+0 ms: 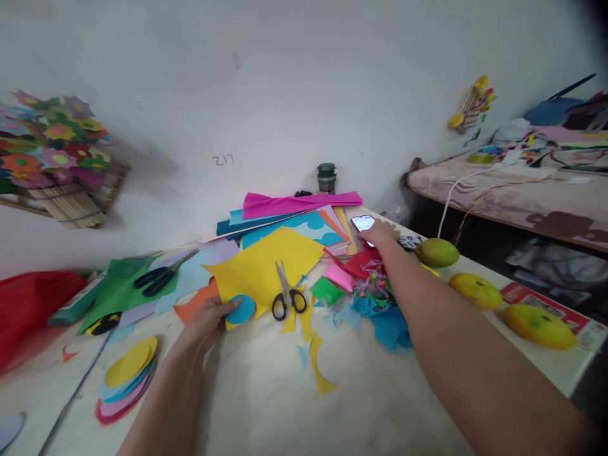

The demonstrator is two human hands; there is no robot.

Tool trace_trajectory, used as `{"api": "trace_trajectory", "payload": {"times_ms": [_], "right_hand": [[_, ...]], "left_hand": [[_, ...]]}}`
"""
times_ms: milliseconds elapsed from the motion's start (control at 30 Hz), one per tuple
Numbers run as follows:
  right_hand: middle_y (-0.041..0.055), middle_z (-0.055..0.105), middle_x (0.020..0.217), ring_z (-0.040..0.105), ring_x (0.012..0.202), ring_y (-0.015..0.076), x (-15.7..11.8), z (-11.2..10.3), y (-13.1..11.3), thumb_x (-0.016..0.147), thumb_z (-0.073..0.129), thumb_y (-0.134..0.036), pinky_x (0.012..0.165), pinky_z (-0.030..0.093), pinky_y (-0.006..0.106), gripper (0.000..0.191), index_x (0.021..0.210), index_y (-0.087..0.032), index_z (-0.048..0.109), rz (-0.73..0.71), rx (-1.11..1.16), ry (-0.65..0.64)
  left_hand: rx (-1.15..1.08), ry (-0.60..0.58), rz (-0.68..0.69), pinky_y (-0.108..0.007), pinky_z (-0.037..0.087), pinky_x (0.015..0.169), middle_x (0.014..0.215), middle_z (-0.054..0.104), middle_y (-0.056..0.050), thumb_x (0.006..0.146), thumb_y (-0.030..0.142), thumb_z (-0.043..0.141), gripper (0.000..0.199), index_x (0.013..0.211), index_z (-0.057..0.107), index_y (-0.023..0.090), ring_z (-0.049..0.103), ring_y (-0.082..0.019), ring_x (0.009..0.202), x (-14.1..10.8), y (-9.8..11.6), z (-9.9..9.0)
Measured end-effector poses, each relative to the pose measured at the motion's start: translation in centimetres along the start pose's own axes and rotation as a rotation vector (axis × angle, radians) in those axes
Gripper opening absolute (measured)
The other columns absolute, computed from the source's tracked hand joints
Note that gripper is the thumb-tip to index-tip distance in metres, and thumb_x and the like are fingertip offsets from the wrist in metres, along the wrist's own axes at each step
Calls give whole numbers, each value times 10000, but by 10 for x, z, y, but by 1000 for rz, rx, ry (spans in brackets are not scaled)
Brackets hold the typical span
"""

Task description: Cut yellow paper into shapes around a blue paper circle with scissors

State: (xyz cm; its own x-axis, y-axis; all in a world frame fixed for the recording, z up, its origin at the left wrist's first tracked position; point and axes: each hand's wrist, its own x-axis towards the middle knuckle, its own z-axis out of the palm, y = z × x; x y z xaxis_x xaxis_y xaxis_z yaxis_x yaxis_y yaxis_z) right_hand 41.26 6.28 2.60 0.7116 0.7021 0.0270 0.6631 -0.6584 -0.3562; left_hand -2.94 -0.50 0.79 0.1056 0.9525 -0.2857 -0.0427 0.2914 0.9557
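My left hand [209,320] pinches a blue paper circle [241,309] against the lower left corner of a yellow sheet [266,259]. Black-handled scissors [285,294] lie on that sheet with their blades slightly apart. My right hand [384,233] reaches to the back right, its fingers apart. One digit touches the lit phone [363,223] lying on the table. Below my left forearm's side rests a stack of cut paper circles [128,373], yellow on top, with blue and pink under it. A yellow offcut [314,361] trails in front of the scissors.
Paper scraps [375,288] and a blue piece [392,326] lie beneath my right forearm. Mangoes [475,290] line the right edge. Dark-handled scissors [159,278] and a tape measure [103,324] sit left. A magenta roll [299,204] and a dark jar [327,178] stand at the wall.
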Motion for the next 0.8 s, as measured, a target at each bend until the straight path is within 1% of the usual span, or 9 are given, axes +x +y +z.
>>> {"api": "trace_trajectory", "payload": {"times_ms": [167,367,467,533,600,633,700,733,800], "right_hand": [[260,605,1438,546,1368,379,-2,-3,1,829,743,-381,1068,440,473,699,1445,-102,567,-15,-5,11],[251,608,1434,587,1340,354,-2,-5,-2,839,756,-418,1048,458,430,728,1476,-121,567,-19,-45,-39],[251,591,1481,570,1378,365,-6,-13,-11,891,687,-385,1066,456,441,644,1467,-112,598,-64,-121,-64],[240,615,1469,571,1382,372,-12,-26,-23,911,651,-328,1079,451,465,541,1412,-123,656,-130,-195,-74],[234,663,1410,585,1364,383,-23,-41,-40,918,648,-315,1098,435,500,472,1350,-134,706,-232,-233,-48],[239,682,1379,602,1344,386,-31,-49,-49,912,659,-300,1087,447,496,464,1337,-124,715,-267,-234,-51],[241,719,1312,649,1285,372,-52,-61,-69,914,654,-270,1022,502,445,428,1296,-94,732,-336,-188,-50],[231,740,1270,672,1253,364,-65,-64,-78,922,643,-268,980,528,419,380,1243,-97,754,-386,-143,-51],[209,783,1151,719,1162,341,-98,-63,-93,928,649,-284,918,553,371,279,1077,-101,798,-547,-43,-77]], "left_hand": [[-18,-5,1,-365,636,759,817,811,-149,470,252,968,370,770,787,134,783,-301,779,-2,2,3],[-22,-16,17,-394,637,820,850,810,-189,485,256,966,395,806,792,106,791,-342,857,-1,1,3],[-22,-13,27,-396,646,789,864,815,-170,503,243,955,368,807,787,123,792,-336,841,2,-2,2],[-36,-2,36,-382,649,765,861,815,-167,521,221,942,343,806,779,121,794,-335,837,3,-3,3],[-55,15,24,-386,654,763,801,807,-150,527,179,928,317,795,766,131,795,-352,874,2,-3,5],[-63,16,18,-395,656,777,777,803,-138,534,161,921,304,792,762,140,795,-358,896,2,-2,6],[-82,6,17,-400,657,799,778,804,-136,532,131,914,295,783,758,141,792,-366,931,1,-1,8],[-91,-5,19,-401,656,809,794,807,-142,528,119,913,298,783,758,138,789,-369,949,1,0,9],[-100,-39,36,-409,653,829,854,816,-154,543,121,910,299,803,763,134,782,-372,988,0,0,9]]}}
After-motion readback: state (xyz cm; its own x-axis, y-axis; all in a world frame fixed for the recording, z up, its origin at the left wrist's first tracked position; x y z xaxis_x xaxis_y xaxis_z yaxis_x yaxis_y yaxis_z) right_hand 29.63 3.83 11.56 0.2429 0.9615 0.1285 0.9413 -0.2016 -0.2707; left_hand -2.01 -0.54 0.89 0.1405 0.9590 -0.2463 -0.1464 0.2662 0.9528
